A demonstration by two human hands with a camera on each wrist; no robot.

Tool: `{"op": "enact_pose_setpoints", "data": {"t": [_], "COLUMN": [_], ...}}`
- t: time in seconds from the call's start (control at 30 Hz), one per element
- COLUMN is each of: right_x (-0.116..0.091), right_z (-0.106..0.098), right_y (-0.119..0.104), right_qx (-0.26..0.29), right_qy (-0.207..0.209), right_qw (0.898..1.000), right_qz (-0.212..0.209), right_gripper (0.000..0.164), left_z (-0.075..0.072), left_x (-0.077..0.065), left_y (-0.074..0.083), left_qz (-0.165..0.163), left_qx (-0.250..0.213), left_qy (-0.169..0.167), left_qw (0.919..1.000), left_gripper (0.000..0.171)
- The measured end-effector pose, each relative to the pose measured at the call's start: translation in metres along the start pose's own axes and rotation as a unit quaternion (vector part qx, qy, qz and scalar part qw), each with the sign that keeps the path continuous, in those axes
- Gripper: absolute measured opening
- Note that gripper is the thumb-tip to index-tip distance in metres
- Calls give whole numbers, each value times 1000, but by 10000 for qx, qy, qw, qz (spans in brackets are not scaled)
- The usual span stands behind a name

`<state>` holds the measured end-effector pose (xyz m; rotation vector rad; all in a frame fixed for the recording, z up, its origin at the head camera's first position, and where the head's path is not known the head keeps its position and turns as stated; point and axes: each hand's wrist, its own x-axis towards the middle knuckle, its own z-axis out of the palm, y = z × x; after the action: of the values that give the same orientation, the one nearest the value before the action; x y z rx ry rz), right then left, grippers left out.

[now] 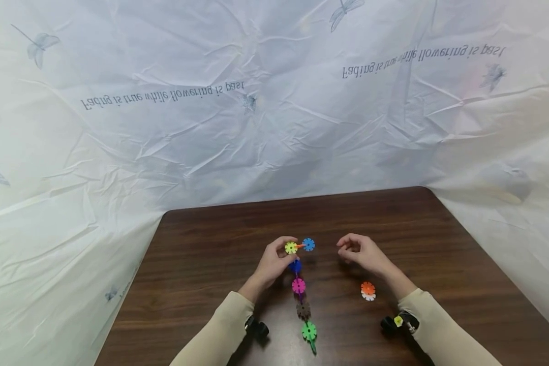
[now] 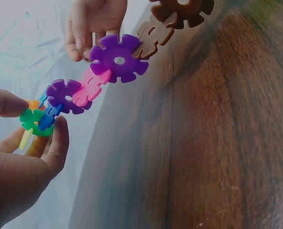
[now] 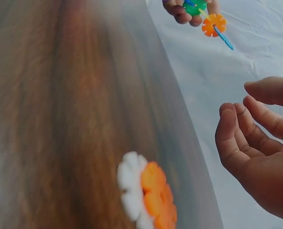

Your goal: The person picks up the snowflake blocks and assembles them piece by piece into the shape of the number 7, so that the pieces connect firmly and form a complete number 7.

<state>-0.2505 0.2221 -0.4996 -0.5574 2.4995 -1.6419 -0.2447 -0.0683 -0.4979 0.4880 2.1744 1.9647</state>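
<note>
A chain of slotted plastic flower discs runs toward the person in the head view, from a light blue disc [image 1: 308, 244] at its far end to a green disc [image 1: 308, 331] at the near end. My left hand [image 1: 272, 263] grips it near the far end, thumb and fingers around the part by the yellow disc [image 1: 291, 247]. In the left wrist view, purple discs [image 2: 118, 59] and a pink disc [image 2: 91, 87] trail from those fingers. Apart from the chain, to its right, my right hand [image 1: 365, 254] hovers with fingers loosely curved and nothing between them.
A loose orange disc [image 1: 368, 288] overlaps a white disc [image 1: 368, 298] on the brown wooden table [image 1: 201, 305], near the right forearm. A pale printed sheet [image 1: 274, 127] hangs behind the table and along its sides. Each wrist carries a small black camera.
</note>
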Motion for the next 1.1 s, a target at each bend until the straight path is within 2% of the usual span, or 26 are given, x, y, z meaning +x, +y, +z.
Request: {"op": "enact_pose_setpoints", "data": {"t": [0.1, 0.37, 0.7, 1.1], "right_x": [-4, -17, -28, -35], "right_z": [-2, -7, -13, -21], "right_y": [3, 4, 11, 15], "right_qx": [-313, -995, -1458, -1727], "right_qy": [-69, -347, -505, -1019], "right_qw": [9994, 9941, 9875, 9793], "right_qz": [-118, -240, -315, -278], "right_gripper": [29, 29, 28, 33], "left_z": [0, 1, 3, 4], "left_x": [1, -1, 2, 5], "left_y": [-3, 2, -3, -5], "left_qz": [12, 53, -104, -181], "left_qx": [-44, -110, -30, -81], "left_qy": [32, 148, 453, 506], "left_qw": [10000, 9998, 9989, 9985], "left_gripper": [38, 31, 34, 28]}}
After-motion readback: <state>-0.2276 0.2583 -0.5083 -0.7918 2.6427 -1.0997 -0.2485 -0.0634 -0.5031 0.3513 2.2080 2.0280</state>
